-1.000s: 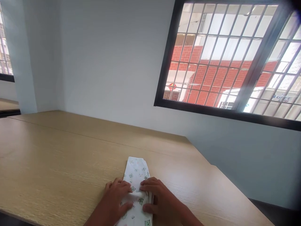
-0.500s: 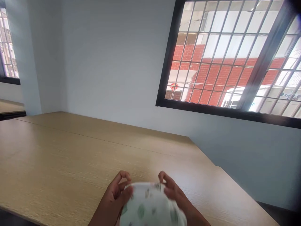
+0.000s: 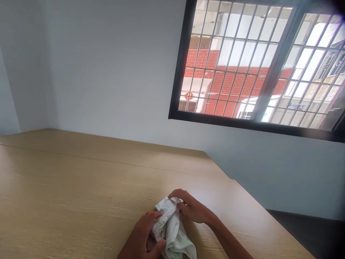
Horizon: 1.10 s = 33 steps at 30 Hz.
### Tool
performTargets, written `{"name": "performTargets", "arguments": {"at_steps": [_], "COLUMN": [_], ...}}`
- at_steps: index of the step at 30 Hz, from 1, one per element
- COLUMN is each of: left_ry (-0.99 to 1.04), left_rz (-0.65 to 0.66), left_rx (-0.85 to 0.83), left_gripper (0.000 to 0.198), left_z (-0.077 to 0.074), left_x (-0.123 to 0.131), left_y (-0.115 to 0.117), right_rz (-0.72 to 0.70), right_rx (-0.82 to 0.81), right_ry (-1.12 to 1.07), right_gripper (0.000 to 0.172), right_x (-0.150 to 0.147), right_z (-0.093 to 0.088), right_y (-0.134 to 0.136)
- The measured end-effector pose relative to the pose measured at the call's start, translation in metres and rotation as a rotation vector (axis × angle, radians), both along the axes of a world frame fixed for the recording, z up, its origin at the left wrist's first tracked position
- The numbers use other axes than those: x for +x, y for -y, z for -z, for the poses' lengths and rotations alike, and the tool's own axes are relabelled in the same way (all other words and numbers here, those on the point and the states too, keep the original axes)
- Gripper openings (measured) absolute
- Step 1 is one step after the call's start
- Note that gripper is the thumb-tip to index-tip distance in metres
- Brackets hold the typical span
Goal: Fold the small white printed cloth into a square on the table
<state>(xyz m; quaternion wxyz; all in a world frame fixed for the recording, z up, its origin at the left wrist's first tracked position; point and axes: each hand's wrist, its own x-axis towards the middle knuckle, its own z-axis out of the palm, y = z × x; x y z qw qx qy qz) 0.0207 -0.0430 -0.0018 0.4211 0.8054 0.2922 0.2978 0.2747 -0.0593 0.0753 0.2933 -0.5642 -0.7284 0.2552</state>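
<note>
Gripping bunched white cloth (image 3: 172,226) at 6 o'clock of frame, on wooden table (image 3: 67,194). Left hand (image 3: 147,235) clamped on cloth's near-left side, thumb under, fingers curled over top. Cloth crumpled, small green print, loose tail hanging toward 5 o'clock. Right hand (image 3: 192,208) at cloth's 1 o'clock, fingertips pinching upper corner. Barred window (image 3: 256,64) at 1 o'clock; red brick wall beyond.

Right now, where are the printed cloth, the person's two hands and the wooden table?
printed cloth (image 3: 172,230): head view, on its bunched middle.
left hand (image 3: 145,235): head view, on the back of the hand.
right hand (image 3: 192,208): head view, on the back of the hand.
wooden table (image 3: 67,194): head view, on bare tabletop.
</note>
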Motion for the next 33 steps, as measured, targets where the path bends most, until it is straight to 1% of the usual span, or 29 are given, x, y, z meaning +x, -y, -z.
{"name": "performTargets", "arguments": {"at_steps": [2, 4, 6, 8, 9, 11, 13, 14, 15, 17, 19, 21, 24, 26, 27, 28, 30, 31, 32, 33], "left_ry": [0.013, 0.039, 0.065, 0.045, 0.007, -0.119, -0.231, -0.254, -0.250, -0.163, -0.021, 0.092, 0.174, 0.215, 0.245, 0.282, 0.354, 0.372, 0.367, 0.331], "left_rz": [0.000, 0.001, -0.032, -0.102, -0.150, -0.254, -0.337, -0.354, -0.354, -0.338, -0.344, -0.334, -0.218, -0.137, -0.102, -0.056, 0.029, 0.043, 0.028, -0.028], "left_rx": [0.001, 0.009, 0.064, 0.150, 0.190, 0.239, 0.255, 0.260, 0.262, 0.244, 0.170, 0.040, -0.167, -0.318, -0.401, -0.478, -0.571, -0.573, -0.546, -0.501], "left_gripper": [0.066, 0.067, 0.072, 0.081, 0.085, 0.090, 0.088, 0.085, 0.082, 0.076, 0.071, 0.061, 0.043, 0.044, 0.048, 0.053, 0.057, 0.056, 0.056, 0.056], "left_z": [0.000, 0.001, 0.003, 0.005, 0.006, 0.008, 0.011, 0.012, 0.014, 0.018, 0.018, 0.012, -0.007, -0.020, -0.024, -0.026, -0.024, -0.020, -0.014, -0.008], "left_x": [0.001, 0.001, 0.005, 0.014, 0.021, 0.035, 0.049, 0.054, 0.057, 0.057, 0.050, 0.038, 0.017, 0.003, -0.004, -0.010, -0.022, -0.027, -0.032, -0.036], "left_y": [0.002, 0.004, 0.006, 0.010, 0.013, 0.018, 0.021, 0.021, 0.019, 0.015, 0.008, 0.002, -0.005, -0.009, -0.011, -0.014, -0.021, -0.025, -0.030, -0.034], "right_rz": [-0.120, -0.167, -0.149, -0.132, -0.134, -0.152, -0.190, -0.204, -0.207, -0.184, -0.148, -0.116, -0.081, -0.073, -0.065, -0.053, -0.014, 0.011, 0.040, 0.073], "right_rx": [-0.001, 0.072, 0.166, 0.218, 0.227, 0.235, 0.237, 0.237, 0.238, 0.241, 0.240, 0.226, 0.179, 0.124, 0.090, 0.053, -0.022, -0.055, -0.080, -0.094], "right_ry": [0.081, 0.166, 0.207, 0.209, 0.202, 0.190, 0.185, 0.181, 0.174, 0.149, 0.110, 0.061, -0.037, -0.121, -0.167, -0.216, -0.305, -0.339, -0.364, -0.380], "right_gripper": [0.061, 0.068, 0.065, 0.059, 0.057, 0.061, 0.070, 0.074, 0.076, 0.072, 0.063, 0.050, 0.025, 0.011, 0.009, 0.014, 0.023, 0.024, 0.024, 0.025], "right_x": [0.002, 0.005, 0.007, 0.007, 0.007, 0.007, 0.008, 0.009, 0.010, 0.011, 0.012, 0.013, 0.013, 0.011, 0.009, 0.006, 0.000, -0.003, -0.006, -0.008], "right_z": [-0.002, 0.001, 0.008, 0.015, 0.017, 0.021, 0.022, 0.022, 0.022, 0.022, 0.020, 0.018, 0.013, 0.009, 0.008, 0.006, 0.005, 0.005, 0.006, 0.008], "right_y": [0.003, 0.002, -0.001, -0.004, -0.006, -0.009, -0.009, -0.009, -0.009, -0.009, -0.008, -0.007, -0.007, -0.006, -0.005, -0.004, -0.002, -0.001, 0.000, 0.001]}}
